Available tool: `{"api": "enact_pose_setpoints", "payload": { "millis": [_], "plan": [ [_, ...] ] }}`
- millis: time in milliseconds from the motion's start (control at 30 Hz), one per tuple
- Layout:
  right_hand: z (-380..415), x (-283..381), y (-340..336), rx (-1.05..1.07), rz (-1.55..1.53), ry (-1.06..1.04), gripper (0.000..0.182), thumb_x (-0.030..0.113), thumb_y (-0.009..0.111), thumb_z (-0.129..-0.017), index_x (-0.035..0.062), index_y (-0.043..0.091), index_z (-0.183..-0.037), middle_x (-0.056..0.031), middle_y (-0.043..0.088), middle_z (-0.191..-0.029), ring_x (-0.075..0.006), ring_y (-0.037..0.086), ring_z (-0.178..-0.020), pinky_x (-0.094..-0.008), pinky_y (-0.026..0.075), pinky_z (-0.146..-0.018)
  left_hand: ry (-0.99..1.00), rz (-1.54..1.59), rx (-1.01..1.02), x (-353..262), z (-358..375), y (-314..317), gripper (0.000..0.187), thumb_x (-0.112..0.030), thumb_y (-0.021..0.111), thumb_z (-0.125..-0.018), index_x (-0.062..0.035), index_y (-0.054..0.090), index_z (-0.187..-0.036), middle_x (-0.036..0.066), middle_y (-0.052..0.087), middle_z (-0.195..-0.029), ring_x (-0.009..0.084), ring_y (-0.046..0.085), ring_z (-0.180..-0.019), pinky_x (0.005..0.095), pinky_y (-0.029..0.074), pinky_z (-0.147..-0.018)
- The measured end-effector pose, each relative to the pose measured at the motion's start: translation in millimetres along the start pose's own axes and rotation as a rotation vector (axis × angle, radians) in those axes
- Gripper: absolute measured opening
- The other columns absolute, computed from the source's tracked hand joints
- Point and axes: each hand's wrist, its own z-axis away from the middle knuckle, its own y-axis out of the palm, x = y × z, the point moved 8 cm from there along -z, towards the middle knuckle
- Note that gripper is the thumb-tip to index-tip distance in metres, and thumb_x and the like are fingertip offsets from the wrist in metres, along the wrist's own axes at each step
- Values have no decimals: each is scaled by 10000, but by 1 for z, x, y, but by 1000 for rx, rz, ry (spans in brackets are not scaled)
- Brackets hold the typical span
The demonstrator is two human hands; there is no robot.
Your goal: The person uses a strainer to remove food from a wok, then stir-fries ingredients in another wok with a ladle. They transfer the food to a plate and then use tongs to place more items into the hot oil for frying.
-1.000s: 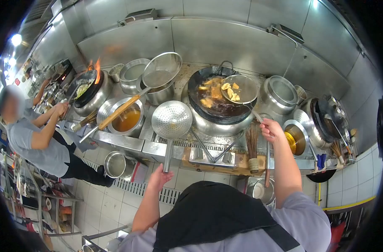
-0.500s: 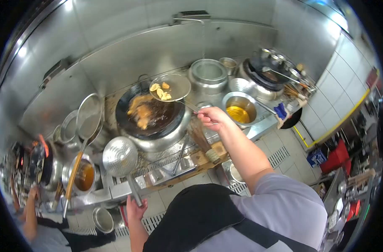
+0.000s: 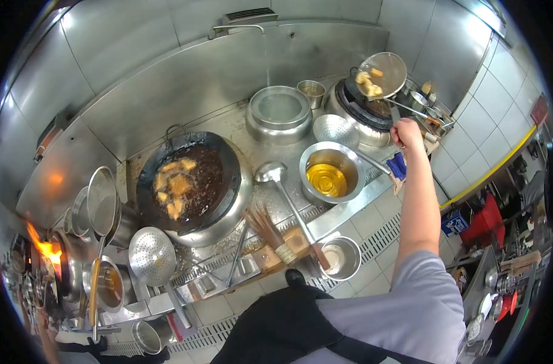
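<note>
My right hand point(image 3: 407, 133) is closed around the handle of a mesh strainer point(image 3: 393, 68), at arm's length on the far right. Several pale yellow food pieces point(image 3: 367, 84) lie in its mesh. The strainer hangs above the right-hand wok point(image 3: 382, 110), partly covering it. In the left wok point(image 3: 149, 209), golden pieces point(image 3: 178, 185) bubble in dark oil. A perforated skimmer point(image 3: 152, 256) rests at the counter's front edge, with no hand on it. My left hand is out of view.
Between the woks stand a lidded pot point(image 3: 281, 109) and a steel pot of yellow oil point(image 3: 355, 176). A ladle point(image 3: 270, 171) and a bamboo brush point(image 3: 270, 233) lie in front. Flames point(image 3: 45, 247) rise at far left, near another person's arm point(image 3: 46, 337).
My right hand has carried the strainer from beside the left wok to above the right wok. My left hand has left the skimmer's handle and gone out of view. Flames have flared at far left.
</note>
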Motion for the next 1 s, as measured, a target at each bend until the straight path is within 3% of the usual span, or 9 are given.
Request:
{"api": "enact_pose_setpoints", "payload": {
  "millis": [133,200,333,467,567,600,667,933,1000],
  "plan": [
    [-115,-29,-34,-91,665,-58,121,48,493,-793,-3,555,-702,-134,598,-619,-251,590,-486,-358,435,-407,-3,-222,24,-14,1,5,569,-507,530,-800,-29,597,-1101,183,648,-852,358,634,-806,482,505,-753],
    [-126,-19,-34,-268,1053,-94,179,68,482,-809,-26,625,-864,-208,669,-821,-354,670,-767,-432,527,-629,4,-312,37,-18,-1,7,555,-492,539,-793,-31,603,-1094,186,650,-859,361,634,-811,483,503,-758],
    [-122,1,-30,-313,1114,-75,270,114,471,-849,6,658,-1011,-215,641,-1060,-359,611,-1026,-438,499,-845,30,-428,45,-14,-4,5,527,-461,558,-779,-34,615,-1082,191,653,-871,365,633,-821,485,501,-767],
    [-128,8,-36,-322,998,-385,265,96,448,-826,6,626,-1001,-210,671,-890,-329,670,-794,-423,519,-661,252,-606,96,9,-7,7,500,-431,576,-766,-37,627,-1069,197,656,-884,369,633,-831,486,498,-777],
    [-43,26,6,103,346,-190,223,78,433,-804,25,620,-912,-21,491,-526,-113,429,-373,-276,318,-365,485,-602,85,32,17,29,417,-303,611,-658,-45,667,-981,212,656,-938,375,624,-873,474,495,-794],
    [-24,26,25,252,353,-173,220,62,422,-805,30,617,-901,-15,486,-509,-109,399,-343,-262,286,-343,263,-491,135,25,27,36,398,-318,602,-706,-32,665,-975,192,663,-906,342,637,-831,443,504,-767],
    [15,14,77,447,58,-67,268,65,436,-821,6,585,-1037,-13,510,-565,-76,389,-357,-230,276,-330,-193,-279,145,2,64,48,388,-350,582,-800,-6,662,-962,150,677,-841,276,664,-746,382,524,-713],
    [223,13,275,942,85,-1,352,104,498,-857,33,540,-1199,-10,519,-637,-79,435,-479,-225,323,-379,127,-87,210,56,22,81,328,-236,580,-876,10,500,-1077,140,659,-738,198,661,-654,301,501,-484],
    [260,12,311,1049,175,-139,300,90,473,-852,25,595,-1118,-7,511,-611,-97,471,-509,-263,357,-413,-99,130,100,9,69,56,307,-244,588,-876,7,529,-1042,130,659,-745,193,653,-634,304,502,-488]
  ]
}}
